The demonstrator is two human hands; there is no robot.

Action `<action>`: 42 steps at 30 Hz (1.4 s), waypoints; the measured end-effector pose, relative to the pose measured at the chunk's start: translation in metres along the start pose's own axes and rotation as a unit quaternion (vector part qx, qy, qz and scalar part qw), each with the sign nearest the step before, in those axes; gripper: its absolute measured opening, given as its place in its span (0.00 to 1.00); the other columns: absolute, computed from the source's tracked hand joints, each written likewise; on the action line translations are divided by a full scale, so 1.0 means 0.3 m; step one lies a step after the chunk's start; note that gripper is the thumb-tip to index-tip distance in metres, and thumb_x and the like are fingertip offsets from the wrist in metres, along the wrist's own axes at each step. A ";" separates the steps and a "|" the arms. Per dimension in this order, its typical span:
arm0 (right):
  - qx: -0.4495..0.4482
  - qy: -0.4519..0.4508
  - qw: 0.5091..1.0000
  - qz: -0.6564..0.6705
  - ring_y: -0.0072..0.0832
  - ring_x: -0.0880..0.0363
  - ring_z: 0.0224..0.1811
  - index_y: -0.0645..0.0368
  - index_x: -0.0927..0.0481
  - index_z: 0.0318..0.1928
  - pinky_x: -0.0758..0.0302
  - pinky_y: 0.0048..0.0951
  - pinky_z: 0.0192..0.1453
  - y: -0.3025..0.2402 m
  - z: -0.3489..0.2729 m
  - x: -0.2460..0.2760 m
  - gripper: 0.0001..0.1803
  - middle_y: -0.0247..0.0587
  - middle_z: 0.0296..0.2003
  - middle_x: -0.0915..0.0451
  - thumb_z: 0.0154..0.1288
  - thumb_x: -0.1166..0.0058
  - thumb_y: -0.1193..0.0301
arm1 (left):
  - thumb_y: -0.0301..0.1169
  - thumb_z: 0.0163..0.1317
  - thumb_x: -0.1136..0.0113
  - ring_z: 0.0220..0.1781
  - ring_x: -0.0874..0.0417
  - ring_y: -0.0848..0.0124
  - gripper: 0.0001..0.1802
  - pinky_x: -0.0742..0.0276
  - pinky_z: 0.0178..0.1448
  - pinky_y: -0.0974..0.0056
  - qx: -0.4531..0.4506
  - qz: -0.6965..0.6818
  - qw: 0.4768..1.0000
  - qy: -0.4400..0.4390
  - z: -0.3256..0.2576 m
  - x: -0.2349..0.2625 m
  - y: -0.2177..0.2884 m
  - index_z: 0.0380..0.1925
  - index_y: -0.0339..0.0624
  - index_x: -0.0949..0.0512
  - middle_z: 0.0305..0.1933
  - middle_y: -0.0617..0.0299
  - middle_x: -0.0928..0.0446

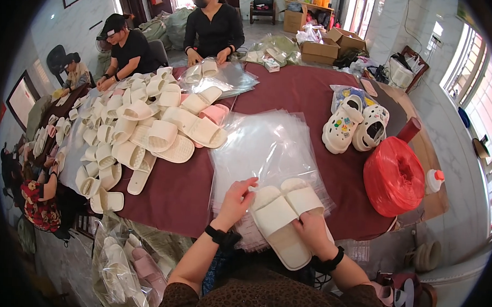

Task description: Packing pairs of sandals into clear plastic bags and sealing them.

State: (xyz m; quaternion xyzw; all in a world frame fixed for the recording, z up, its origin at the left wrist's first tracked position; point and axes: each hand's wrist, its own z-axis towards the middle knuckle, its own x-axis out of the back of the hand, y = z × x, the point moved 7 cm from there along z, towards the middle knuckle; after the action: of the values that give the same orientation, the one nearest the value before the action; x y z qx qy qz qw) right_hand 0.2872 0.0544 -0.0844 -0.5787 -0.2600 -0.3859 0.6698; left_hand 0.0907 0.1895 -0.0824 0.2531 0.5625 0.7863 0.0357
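My right hand [313, 233] grips a pair of cream slide slippers [276, 214] at the near edge of the table, its fingers tucked in by the strap of the right one. The pair lies side by side, tilted, over a stack of clear plastic bags [271, 141]. Just left of the slippers, my left hand [237, 201] hovers at or touches the bags, thumb and fingers apart, with nothing plainly held. A large heap of cream slippers [161, 136] spreads to the left of the bags, with a pink slipper [215, 114] among them.
White clogs with charms [343, 125] and a roll of red plastic twine [393, 176] stand at the right, near a white bottle [435, 180]. Across the dark red table [287, 84], a person [214, 26] handles slippers and bags. Bagged slippers [123, 269] lie below left.
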 end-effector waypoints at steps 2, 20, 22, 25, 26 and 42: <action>0.022 0.011 0.999 -0.021 0.53 0.20 0.36 0.66 0.19 0.35 0.24 0.49 0.40 -0.005 0.008 -0.011 0.14 0.55 0.33 0.20 0.62 0.42 0.64 | 0.18 0.59 0.44 0.42 0.21 0.65 0.23 0.25 0.48 0.64 -0.116 0.087 0.989 -0.005 -0.010 -0.014 0.097 0.57 0.42 0.23 0.45 0.62 0.18; -0.056 0.038 0.998 0.010 0.55 0.21 0.36 0.65 0.22 0.30 0.26 0.51 0.39 -0.010 0.153 -0.064 0.10 0.58 0.33 0.21 0.61 0.42 0.69 | 0.23 0.63 0.43 0.42 0.20 0.61 0.19 0.27 0.55 0.59 -0.229 0.071 0.970 -0.024 -0.055 -0.117 0.255 0.56 0.42 0.22 0.45 0.60 0.16; 0.018 0.057 0.998 0.019 0.55 0.21 0.34 0.64 0.22 0.30 0.26 0.50 0.38 -0.049 0.161 -0.086 0.08 0.57 0.31 0.21 0.59 0.41 0.71 | 0.24 0.63 0.42 0.42 0.22 0.59 0.19 0.26 0.54 0.58 -0.200 0.063 0.975 -0.069 -0.066 -0.151 0.243 0.54 0.45 0.21 0.46 0.61 0.17; 0.094 0.097 0.990 0.029 0.55 0.21 0.33 0.63 0.21 0.31 0.26 0.48 0.36 -0.061 0.177 -0.104 0.04 0.56 0.29 0.21 0.53 0.42 0.76 | 0.24 0.63 0.41 0.42 0.23 0.59 0.19 0.26 0.54 0.58 -0.200 0.042 0.978 -0.045 -0.091 -0.146 0.241 0.55 0.46 0.21 0.46 0.60 0.17; 0.021 0.062 0.996 0.067 0.54 0.21 0.34 0.63 0.22 0.31 0.26 0.47 0.37 -0.014 0.193 -0.122 0.05 0.54 0.29 0.21 0.53 0.42 0.77 | 0.23 0.62 0.41 0.43 0.24 0.61 0.20 0.26 0.55 0.59 -0.185 0.009 0.981 -0.050 -0.098 -0.145 0.244 0.55 0.46 0.21 0.47 0.61 0.17; 0.040 0.130 0.990 0.029 0.55 0.25 0.39 0.66 0.25 0.47 0.27 0.49 0.44 -0.060 0.279 -0.221 0.15 0.58 0.36 0.24 0.61 0.43 0.72 | 0.19 0.57 0.39 0.53 0.25 0.55 0.23 0.27 0.59 0.56 -0.147 0.107 0.983 0.038 -0.111 0.006 0.124 0.54 0.44 0.22 0.55 0.53 0.25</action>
State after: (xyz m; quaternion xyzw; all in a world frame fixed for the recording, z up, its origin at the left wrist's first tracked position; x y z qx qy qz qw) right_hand 0.2430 0.1497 -0.1104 -0.5040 -0.1695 -0.4277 0.7310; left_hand 0.0832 0.1477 -0.0560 0.2740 0.4114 0.8687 -0.0333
